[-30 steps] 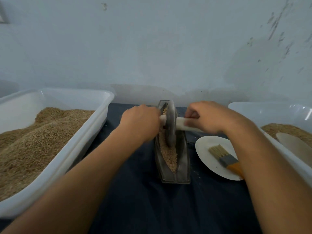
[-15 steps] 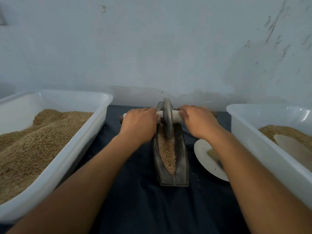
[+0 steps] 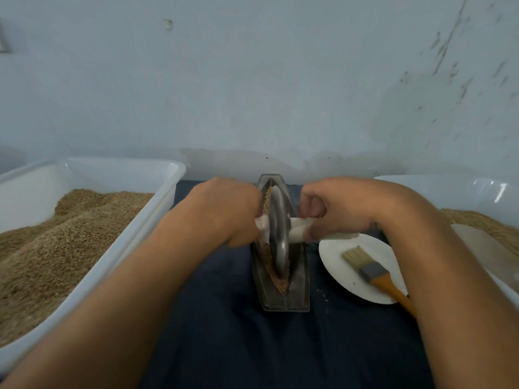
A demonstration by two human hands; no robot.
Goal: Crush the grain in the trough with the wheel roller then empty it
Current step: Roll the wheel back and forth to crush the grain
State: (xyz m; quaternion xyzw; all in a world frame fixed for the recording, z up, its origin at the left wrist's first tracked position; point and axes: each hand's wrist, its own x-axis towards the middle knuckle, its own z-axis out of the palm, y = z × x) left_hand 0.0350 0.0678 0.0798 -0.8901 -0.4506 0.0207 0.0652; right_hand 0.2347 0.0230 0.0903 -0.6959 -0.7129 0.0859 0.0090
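Note:
A narrow metal trough [image 3: 300, 287] stands lengthwise on the dark cloth, with brown grain [image 3: 271, 265] along its groove. The metal wheel roller [image 3: 278, 228] stands upright in the groove near its middle, on a pale wrapped axle handle [image 3: 297, 230]. My left hand [image 3: 224, 210] grips the handle's left end. My right hand [image 3: 342, 207] grips the right end, and the handle's tip sticks out past my fingers.
A large white tub [image 3: 132, 240] full of grain stands at the left. Another white tub [image 3: 477, 189] with grain and a pale scoop [image 3: 486, 248] stands at the right. A white plate [image 3: 337, 262] carrying an orange-handled brush [image 3: 370, 270] lies between trough and right tub. A wall is close behind.
The wheel has rolled from the trough's far end toward me, to about the middle. Both hands came nearer with it and kept their grip on the handle.

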